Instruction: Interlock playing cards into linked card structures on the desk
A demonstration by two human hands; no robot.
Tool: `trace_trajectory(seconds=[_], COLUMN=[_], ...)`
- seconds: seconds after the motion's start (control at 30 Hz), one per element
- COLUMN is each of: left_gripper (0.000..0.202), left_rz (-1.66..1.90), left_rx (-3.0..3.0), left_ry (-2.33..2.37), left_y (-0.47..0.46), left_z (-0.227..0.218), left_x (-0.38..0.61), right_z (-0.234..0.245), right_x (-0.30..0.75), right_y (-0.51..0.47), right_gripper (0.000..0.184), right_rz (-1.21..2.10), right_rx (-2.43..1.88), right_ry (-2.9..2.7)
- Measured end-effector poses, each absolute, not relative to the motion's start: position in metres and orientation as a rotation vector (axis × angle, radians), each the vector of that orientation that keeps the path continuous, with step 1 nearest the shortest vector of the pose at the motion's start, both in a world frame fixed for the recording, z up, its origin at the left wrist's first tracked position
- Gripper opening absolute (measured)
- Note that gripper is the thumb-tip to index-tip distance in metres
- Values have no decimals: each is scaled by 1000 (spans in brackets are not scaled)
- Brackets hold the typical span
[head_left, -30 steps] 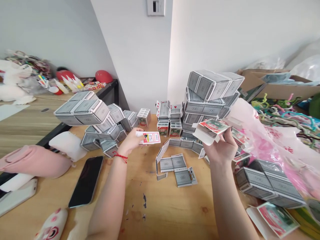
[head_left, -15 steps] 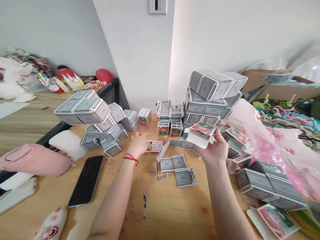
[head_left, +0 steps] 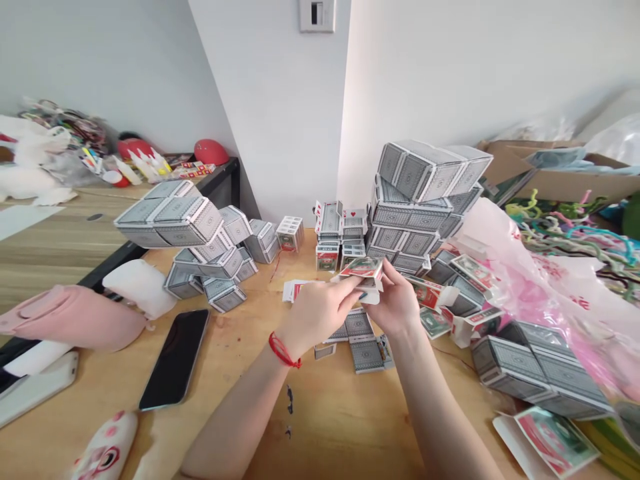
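In my right hand (head_left: 397,303) is an open playing-card box (head_left: 364,268), red and green with white flaps, its fingers wrapped round the far side. My left hand (head_left: 317,313), with a red string at the wrist, is closed on the near, open end of the same box. Its fingertips are partly hidden by the flaps. Below the hands lie grey-backed playing cards (head_left: 366,355) joined flat on the table. Just behind my left hand sits a red and white card packet (head_left: 295,289), partly covered by the hand.
Stacked blocks of grey cards form a tall pile (head_left: 420,220) on the right and a leaning pile (head_left: 185,220) on the left. A black phone (head_left: 174,360) lies at the left. Flattened card boxes (head_left: 557,440), pink plastic (head_left: 565,287) and a cardboard box (head_left: 565,177) stand right.
My left hand has moved right from the red and white packet to the card box. My right hand has brought the box left and slightly down, toward the middle.
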State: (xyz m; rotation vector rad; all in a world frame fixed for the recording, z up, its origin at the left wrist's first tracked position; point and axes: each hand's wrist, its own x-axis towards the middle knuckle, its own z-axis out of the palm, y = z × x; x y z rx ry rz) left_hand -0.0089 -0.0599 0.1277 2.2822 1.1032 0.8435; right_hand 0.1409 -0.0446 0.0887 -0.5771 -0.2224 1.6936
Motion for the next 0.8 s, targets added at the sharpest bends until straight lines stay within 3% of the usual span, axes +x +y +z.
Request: trace_trajectory(seconds=[0.57,0.8], left_gripper=[33,32], left_rz=[767,727], left_rx=[2642,2718], left_ry=[1285,1396], left_y=[-58,-56], left_z=[118,118], left_x=[-10,-8], right_z=[84,84], right_x=[149,138], right_y=[-41,-41], right_gripper=[18,9], right_rz=[1693,1583], right_rx=[-635,-658], right_ry=[-168,-271])
